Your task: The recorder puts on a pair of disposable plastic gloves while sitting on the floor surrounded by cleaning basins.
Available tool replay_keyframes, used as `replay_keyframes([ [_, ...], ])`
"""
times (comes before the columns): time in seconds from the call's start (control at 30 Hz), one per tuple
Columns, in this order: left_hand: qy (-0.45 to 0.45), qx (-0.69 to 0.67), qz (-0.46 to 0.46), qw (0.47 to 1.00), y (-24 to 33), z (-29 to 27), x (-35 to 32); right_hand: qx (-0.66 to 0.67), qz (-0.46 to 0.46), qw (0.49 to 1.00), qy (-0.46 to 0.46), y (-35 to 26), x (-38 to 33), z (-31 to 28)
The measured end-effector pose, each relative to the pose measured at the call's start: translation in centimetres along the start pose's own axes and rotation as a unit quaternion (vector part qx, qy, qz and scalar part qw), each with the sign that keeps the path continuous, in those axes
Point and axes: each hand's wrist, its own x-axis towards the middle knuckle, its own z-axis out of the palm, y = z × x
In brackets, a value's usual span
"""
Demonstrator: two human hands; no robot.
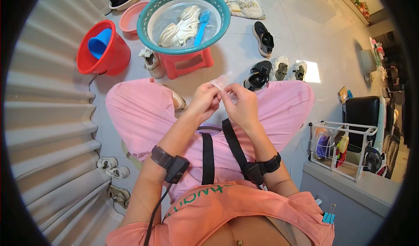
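Note:
Above my lap, my left hand (205, 101) and my right hand (241, 104) are close together, fingers pinched on a thin, see-through piece of plastic (221, 80). Whether it is a bag or a glove I cannot make out. Ahead of them a teal-rimmed basin (146, 35) rests on a red stool (185, 66). White sneakers (180, 30) lie inside it in cloudy water, with a blue brush (202, 27) beside them.
Left of the stool stand a red bucket (118, 56) with a blue scoop (99, 43) and a light sneaker (152, 63). Black shoes (263, 39) and pale sneakers (280, 67) sit at the right. A curtain (56, 128) hangs left; a white rack (342, 148) stands right.

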Motion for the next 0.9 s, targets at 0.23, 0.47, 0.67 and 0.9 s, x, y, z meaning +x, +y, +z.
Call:
replay_keyframes([
  [0.23, 0.085, -0.050, 0.121, 0.988, -1.5, 1.2, 0.2, 0.002, -0.019, 1.000, 0.004, 0.0, -0.9, 0.9],
  [0.47, 0.081, -0.025, 0.128, 0.988, -1.0, 0.8, -0.2, 0.013, -0.031, 0.999, -0.005, -1.0, -1.4, 2.1],
  [0.67, 0.010, -0.035, 0.133, 0.990, -0.3, 1.0, -1.4, 0.058, -0.023, 0.998, -0.001, -1.5, -1.4, 2.2],
  [0.9, -0.056, -0.080, 0.100, 0.990, 0.8, -0.1, -2.4, 0.075, -0.011, 0.997, -0.022, -1.2, -1.2, 2.5],
])
